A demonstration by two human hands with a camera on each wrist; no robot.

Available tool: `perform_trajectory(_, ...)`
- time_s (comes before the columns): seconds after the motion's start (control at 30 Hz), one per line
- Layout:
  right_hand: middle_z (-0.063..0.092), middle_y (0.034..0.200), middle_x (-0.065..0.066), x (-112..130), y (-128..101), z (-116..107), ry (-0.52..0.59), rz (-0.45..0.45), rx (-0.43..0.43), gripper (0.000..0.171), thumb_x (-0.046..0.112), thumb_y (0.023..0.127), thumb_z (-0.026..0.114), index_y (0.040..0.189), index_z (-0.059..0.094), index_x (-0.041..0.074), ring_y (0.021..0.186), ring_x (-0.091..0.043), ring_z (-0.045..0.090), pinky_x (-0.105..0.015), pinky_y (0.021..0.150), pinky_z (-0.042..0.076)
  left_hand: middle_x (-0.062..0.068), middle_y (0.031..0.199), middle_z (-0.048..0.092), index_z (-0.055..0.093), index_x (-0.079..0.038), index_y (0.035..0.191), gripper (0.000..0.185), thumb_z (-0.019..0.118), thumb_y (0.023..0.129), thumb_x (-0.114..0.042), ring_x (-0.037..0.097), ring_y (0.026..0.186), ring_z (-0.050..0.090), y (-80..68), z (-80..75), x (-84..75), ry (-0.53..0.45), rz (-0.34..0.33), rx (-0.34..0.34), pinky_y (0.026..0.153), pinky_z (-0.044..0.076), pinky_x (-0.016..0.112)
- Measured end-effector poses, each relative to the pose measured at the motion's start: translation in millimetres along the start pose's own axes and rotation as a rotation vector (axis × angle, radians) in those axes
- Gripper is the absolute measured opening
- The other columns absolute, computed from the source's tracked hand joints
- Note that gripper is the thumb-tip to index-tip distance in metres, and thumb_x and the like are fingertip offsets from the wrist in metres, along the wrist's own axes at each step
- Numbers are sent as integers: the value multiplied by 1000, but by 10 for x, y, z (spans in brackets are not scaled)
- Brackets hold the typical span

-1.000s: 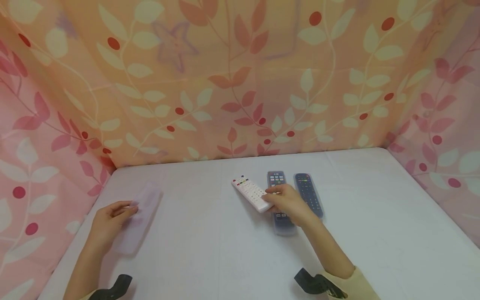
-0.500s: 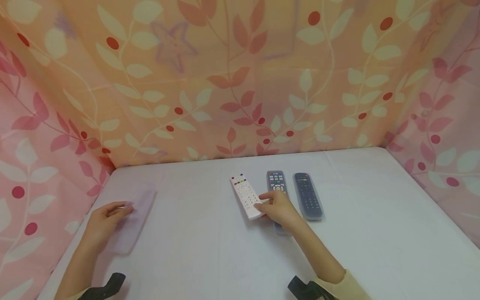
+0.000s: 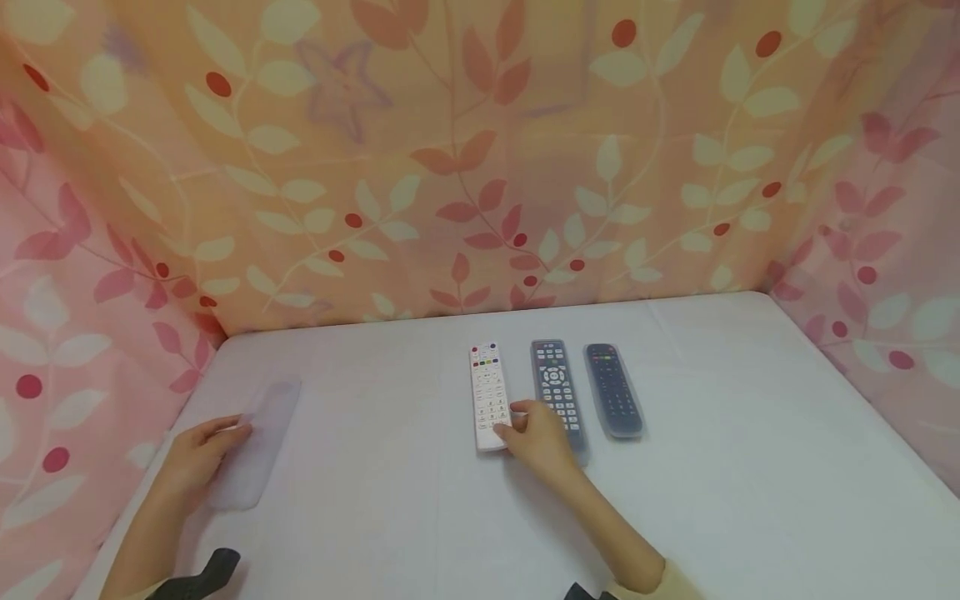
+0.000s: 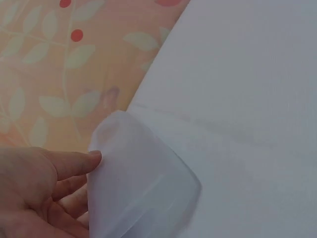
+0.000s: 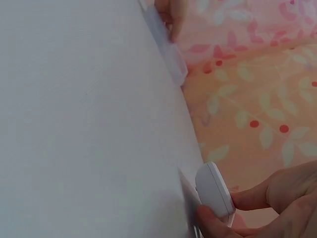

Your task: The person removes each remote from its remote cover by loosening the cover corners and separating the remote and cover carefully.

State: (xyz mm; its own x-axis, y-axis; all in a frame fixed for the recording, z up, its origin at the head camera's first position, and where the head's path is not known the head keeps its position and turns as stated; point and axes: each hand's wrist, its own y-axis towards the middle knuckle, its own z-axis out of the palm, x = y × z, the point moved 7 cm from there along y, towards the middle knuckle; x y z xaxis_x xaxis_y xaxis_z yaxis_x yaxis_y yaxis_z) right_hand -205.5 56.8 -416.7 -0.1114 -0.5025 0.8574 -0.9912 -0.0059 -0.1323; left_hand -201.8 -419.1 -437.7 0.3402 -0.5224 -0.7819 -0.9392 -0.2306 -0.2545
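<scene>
The right hand (image 3: 538, 437) pinches the near end of the white remote (image 3: 487, 396), laid parallel beside 2 sleeved dark remotes (image 3: 557, 392) as if for alignment, while the left hand (image 3: 197, 458) grips the clear sleeve (image 3: 258, 442) lying on the table (image 3: 420, 500) at left.

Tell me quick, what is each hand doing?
Left hand: fingers hold the clear silicone cover by its edge.
Right hand: fingers pinch the near end of the white remote.
</scene>
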Motion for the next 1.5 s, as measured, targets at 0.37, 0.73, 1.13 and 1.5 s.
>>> perform_trajectory(0.37, 59, 82, -9, 9, -33, 113, -19, -53, -44, 41, 6, 92, 78, 124, 63, -14, 72, -17, 54, -23, 60, 46, 30, 114, 72, 49, 18, 142, 56, 61, 108, -25, 5, 77, 57, -23, -54, -31, 185, 54, -77, 65, 52, 20)
perform_trajectory(0.73, 56, 76, -7, -12, -41, 168, -8, -62, -38, 40, 7, 95, 76, 126, 61, -13, 64, -15, 50, -21, 55, 41, 20, 108, 76, 54, 15, 140, 54, 66, 105, -24, -1, 74, 56, -17, -95, 55, 143, 25, -118, 65, 54, 17)
perform_trajectory(1.13, 55, 77, -6, -17, -2, 175, -21, -73, -20, 39, 7, 95, 75, 126, 61, -12, 66, -16, 50, -23, 57, 41, 13, 110, 77, 55, 15, 141, 54, 64, 107, -26, -11, 74, 58, -59, -113, 57, 99, 21, -98, 67, 55, 13)
perform_trajectory(1.5, 68, 91, -13, 76, 50, -35, -22, -88, -36, 33, 7, 96, 73, 125, 65, -7, 79, -21, 66, -31, 65, 57, -18, 92, 72, 53, 16, 140, 55, 63, 107, -26, -8, 75, 65, -89, -161, 14, -27, 38, -90, 69, 58, 13)
